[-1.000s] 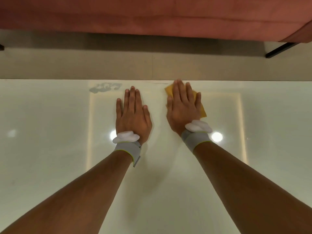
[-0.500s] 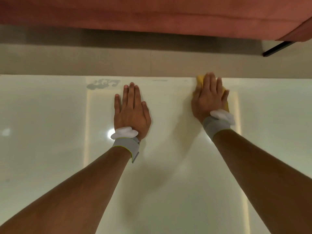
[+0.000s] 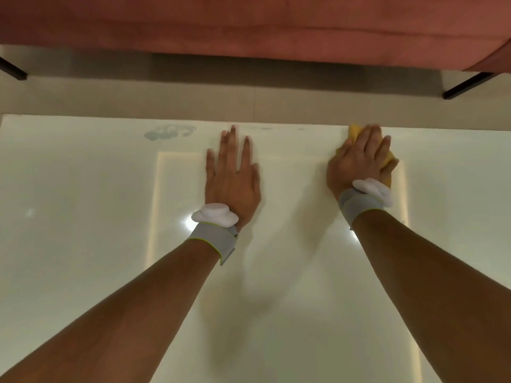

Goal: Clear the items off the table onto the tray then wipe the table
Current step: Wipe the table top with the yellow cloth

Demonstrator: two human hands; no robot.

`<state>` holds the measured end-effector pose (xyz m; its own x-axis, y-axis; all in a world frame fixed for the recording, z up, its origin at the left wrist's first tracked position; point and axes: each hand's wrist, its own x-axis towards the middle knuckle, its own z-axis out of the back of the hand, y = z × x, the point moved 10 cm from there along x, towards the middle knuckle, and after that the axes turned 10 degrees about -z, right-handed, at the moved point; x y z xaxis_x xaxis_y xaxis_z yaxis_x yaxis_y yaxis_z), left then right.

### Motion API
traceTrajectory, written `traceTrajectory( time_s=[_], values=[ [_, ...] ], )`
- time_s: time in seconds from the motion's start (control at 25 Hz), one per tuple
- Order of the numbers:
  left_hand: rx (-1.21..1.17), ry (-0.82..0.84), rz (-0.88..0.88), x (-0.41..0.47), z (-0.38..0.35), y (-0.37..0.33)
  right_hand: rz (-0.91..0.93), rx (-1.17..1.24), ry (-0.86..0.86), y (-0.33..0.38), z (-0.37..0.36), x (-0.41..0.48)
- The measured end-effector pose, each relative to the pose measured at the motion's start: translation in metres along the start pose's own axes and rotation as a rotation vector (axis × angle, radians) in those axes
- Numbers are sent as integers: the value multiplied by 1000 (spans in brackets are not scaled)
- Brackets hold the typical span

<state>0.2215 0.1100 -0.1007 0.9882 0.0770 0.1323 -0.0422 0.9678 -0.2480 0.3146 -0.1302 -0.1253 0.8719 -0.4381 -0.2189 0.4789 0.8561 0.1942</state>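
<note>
The glossy white table [image 3: 83, 244] fills most of the head view. My right hand [image 3: 359, 158] presses flat on a yellow cloth [image 3: 353, 131] near the table's far edge, right of centre; only the cloth's corners show around the fingers. My left hand [image 3: 232, 175] rests flat on the table with straight, spread fingers, left of the right hand and holding nothing. A grey smudge [image 3: 168, 131] marks the surface near the far edge, left of my left hand. No tray is in view.
A reddish-brown sofa [image 3: 249, 29] runs along the far side beyond a strip of beige floor [image 3: 166, 100]. Its black legs [image 3: 467, 85] stand at the far right and far left. Ceiling lights reflect in the tabletop.
My right hand has slid the yellow cloth to the right along the table's far edge. My left hand has stayed flat in about the same spot.
</note>
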Motion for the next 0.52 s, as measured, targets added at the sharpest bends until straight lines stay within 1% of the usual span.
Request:
traceTrajectory(
  time_s=[0.04,0.12,0.16,0.2,0.24,0.32,0.36,0.4,0.48,0.52],
  values=[
    [-80,-17,-42,0,-5,-26,123,-36,-1,7,0,-9],
    [-167,-12,-38,-7,-17,-59,517,-98,44,9,-7,-43],
    [-162,-6,-15,-9,-22,-70,659,-148,47,-5,-4,-55],
    [-129,6,-7,-11,-26,-74,718,-179,60,-20,0,-59],
    [-98,16,-7,-12,-31,-74,704,-179,67,-33,2,-52],
    [-71,18,-20,-13,-37,-71,506,-156,45,-43,5,-21],
    [-59,21,-27,-13,-36,-71,396,-115,32,-38,7,-7],
    [-43,20,-41,-11,-34,-74,327,-77,8,-27,8,6],
    [-38,32,-46,-9,-34,-76,284,-40,0,-5,4,10],
    [-43,45,-46,-10,-36,-76,290,-39,-7,-1,0,-3]
  ],
)
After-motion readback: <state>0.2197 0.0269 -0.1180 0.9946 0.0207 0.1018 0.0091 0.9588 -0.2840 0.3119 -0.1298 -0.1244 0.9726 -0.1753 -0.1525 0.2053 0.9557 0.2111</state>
